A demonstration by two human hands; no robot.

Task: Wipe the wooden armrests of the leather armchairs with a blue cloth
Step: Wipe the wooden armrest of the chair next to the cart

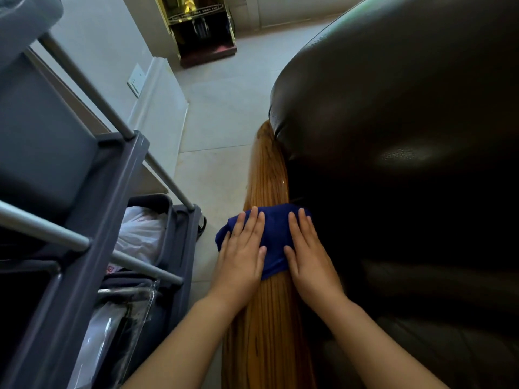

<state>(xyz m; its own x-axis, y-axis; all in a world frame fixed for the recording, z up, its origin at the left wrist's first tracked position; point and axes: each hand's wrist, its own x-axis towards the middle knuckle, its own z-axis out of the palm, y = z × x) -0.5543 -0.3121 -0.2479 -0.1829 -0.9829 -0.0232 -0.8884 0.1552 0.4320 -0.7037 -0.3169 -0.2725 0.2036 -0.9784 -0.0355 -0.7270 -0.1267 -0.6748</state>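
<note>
We have the folded dark-blue cloth (273,240) spread across the long, glossy, striped-grain wooden armrest (266,175) of the dark brown leather armchair (407,122), roughly at its middle; our left hand (241,259) and right hand (310,259) lie flat on it side by side, fingers (252,226) stretched out and pressing down rather than curled round anything, so neither hand grips the cloth; we judge the wipe to be under way, with the far stretch up to the rounded end not yet covered, and whether the near stretch is already clean we cannot tell; any other armrests are out of view; the cloth overhangs the armrest's left edge, and on the right the leather rises just beside the wood; the grey metal-and-plastic cleaning cart (92,192) stands near on the left, with a strip of pale tiled floor (216,122) between; ahead the armrest lies open for a straight push.
</note>
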